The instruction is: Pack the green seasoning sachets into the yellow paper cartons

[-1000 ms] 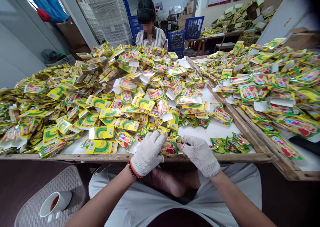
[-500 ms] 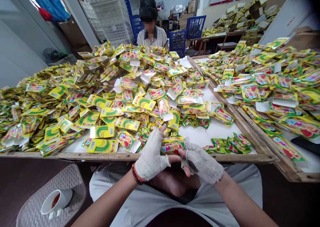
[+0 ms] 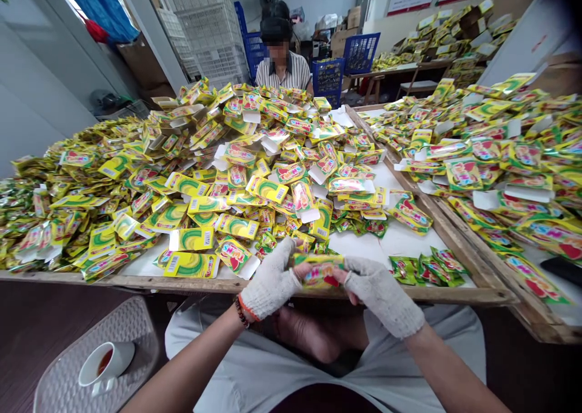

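Holding a yellow printed carton at the lower centre of the frame, your hands close on its two ends. Your left hand lays its thumb over the left end; your right hand pinches the right end, fingers curled in. The carton's print is blurred. Green sachets lie right of your right hand, and loose cartons heap across the left and centre.
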`<state>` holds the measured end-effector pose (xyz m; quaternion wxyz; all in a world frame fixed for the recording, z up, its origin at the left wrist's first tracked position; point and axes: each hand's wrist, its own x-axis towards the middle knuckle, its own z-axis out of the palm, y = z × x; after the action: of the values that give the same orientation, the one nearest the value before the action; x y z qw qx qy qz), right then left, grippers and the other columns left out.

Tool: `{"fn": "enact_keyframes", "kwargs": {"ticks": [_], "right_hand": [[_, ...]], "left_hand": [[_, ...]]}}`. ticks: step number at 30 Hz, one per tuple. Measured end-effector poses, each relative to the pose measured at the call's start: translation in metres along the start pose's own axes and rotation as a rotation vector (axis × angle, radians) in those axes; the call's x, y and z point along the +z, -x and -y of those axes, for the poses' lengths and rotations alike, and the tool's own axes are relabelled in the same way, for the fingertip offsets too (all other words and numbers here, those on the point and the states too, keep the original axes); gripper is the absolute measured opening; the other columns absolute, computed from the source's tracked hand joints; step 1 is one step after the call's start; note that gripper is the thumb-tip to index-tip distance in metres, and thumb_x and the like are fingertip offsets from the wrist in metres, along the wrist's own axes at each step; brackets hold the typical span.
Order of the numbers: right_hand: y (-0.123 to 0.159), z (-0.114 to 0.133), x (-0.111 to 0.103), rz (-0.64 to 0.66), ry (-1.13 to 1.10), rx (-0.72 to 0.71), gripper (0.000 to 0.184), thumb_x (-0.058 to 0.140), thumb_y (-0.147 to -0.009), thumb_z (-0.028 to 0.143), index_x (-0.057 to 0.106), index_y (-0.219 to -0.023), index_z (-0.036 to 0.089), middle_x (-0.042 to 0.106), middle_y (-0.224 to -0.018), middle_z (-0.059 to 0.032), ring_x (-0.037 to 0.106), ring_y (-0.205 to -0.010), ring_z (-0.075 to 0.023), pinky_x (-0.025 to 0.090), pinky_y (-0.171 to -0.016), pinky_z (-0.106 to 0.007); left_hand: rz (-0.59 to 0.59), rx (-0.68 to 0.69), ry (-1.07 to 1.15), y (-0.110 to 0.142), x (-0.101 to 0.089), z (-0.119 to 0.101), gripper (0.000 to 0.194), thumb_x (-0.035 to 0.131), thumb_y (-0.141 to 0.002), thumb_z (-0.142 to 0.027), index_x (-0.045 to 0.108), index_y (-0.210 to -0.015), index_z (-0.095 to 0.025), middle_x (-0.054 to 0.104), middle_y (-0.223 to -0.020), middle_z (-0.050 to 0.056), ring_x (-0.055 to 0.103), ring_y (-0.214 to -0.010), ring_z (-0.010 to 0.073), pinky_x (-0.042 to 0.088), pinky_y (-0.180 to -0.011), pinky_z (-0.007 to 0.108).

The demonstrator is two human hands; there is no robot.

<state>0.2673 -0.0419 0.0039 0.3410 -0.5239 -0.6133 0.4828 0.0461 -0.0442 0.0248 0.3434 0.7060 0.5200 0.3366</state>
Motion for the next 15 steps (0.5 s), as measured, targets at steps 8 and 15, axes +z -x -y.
{"fn": "enact_keyframes", "kwargs": {"ticks": [8, 15], "right_hand": [[-0.021, 0.006, -0.06, -0.524, -0.77, -0.225, 0.025, 0.059, -0.081, 0.043, 0.065, -0.102, 0.031, 0.067, -0.103, -0.0009, 0.06, -0.065, -0.0125, 0.049, -0.056, -0.027], [-0.05, -0.012, 0.005, -0.076, 0.385, -0.405, 0.031, 0.047, -0.074, 0.009, 0.07, -0.092, 0.019, 0.065, -0.1, -0.0083, 0.061, -0.088, -0.0188, 0.049, -0.081, -0.031]], "left_hand": [[-0.111, 0.056, -0.66, -0.048, -0.035, 0.024, 0.012, 0.046, -0.087, -0.02, 0.057, -0.088, -0.02, 0.064, -0.094, 0.006, 0.06, -0.091, 0.0205, 0.044, -0.077, 0.029], [-0.018, -0.091, -0.778, -0.057, 0.0, 0.017, 0.03, 0.056, -0.083, -0.045, 0.055, -0.102, -0.022, 0.066, -0.095, 0.006, 0.062, -0.087, 0.0226, 0.042, -0.071, 0.029]]}}
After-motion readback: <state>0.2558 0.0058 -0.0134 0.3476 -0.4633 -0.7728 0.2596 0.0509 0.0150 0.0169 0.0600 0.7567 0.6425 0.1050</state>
